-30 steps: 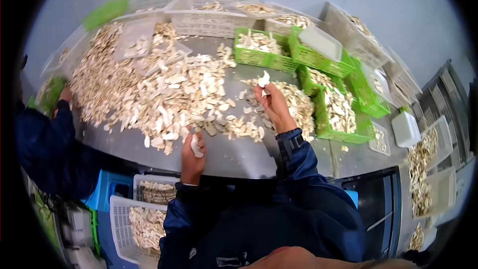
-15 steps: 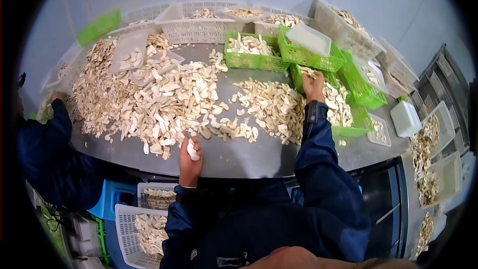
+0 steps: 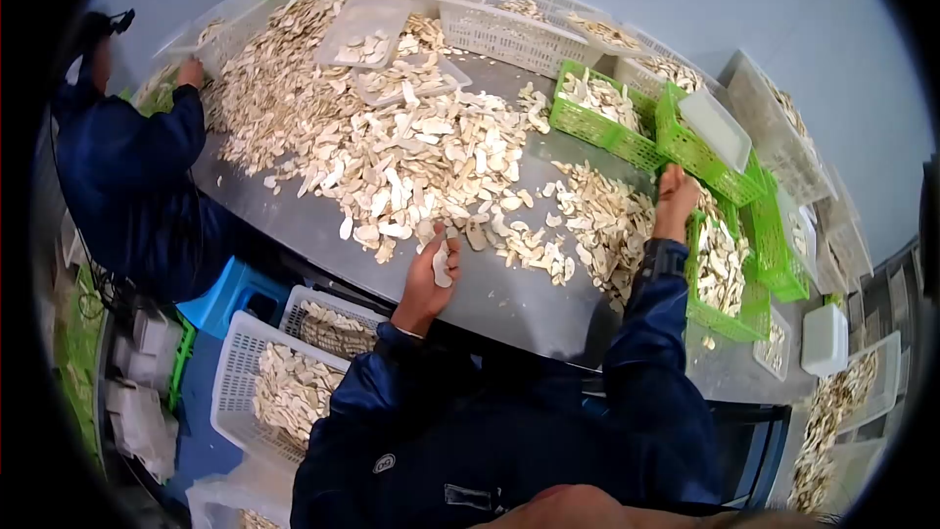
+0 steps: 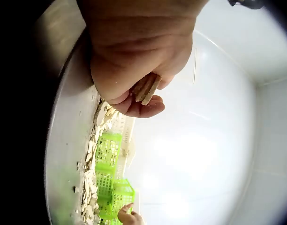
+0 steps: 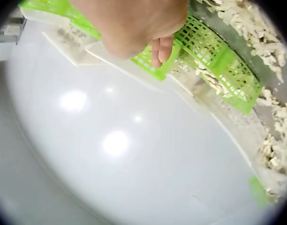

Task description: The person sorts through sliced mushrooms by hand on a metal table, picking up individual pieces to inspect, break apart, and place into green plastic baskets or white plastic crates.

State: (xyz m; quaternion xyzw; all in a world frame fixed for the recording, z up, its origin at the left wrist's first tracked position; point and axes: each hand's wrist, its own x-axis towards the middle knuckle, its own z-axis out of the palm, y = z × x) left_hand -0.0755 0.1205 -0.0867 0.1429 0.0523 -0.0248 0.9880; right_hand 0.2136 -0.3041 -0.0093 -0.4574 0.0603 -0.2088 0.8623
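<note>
My left hand [image 3: 423, 284] is at the table's near edge, fingers curled round a few pale dried mushroom slices [image 3: 443, 266]. The edges of the held slices [image 4: 148, 89] stick out between the fingers in the left wrist view. My right hand [image 3: 676, 204] is over the side of a green basket among the row on the right, with nothing seen in it; in the right wrist view two fingers [image 5: 165, 48] extend loosely downward. A green basket [image 3: 729, 321] of slices stands just right of that hand. Left of it lies a smaller heap of slices [image 3: 602, 220].
A large heap of slices [image 3: 392, 147] covers the table's left and middle. White crates [image 3: 504, 34] line the back, and more green baskets [image 3: 627, 142] stand at right. Another person [image 3: 137, 176] works at far left. White crates [image 3: 235, 382] of slices sit below the table edge.
My right hand moved right from over the smaller heap, where it held a slice, to the green baskets; that slice is no longer seen. The left hand keeps its slices. The head view has turned left.
</note>
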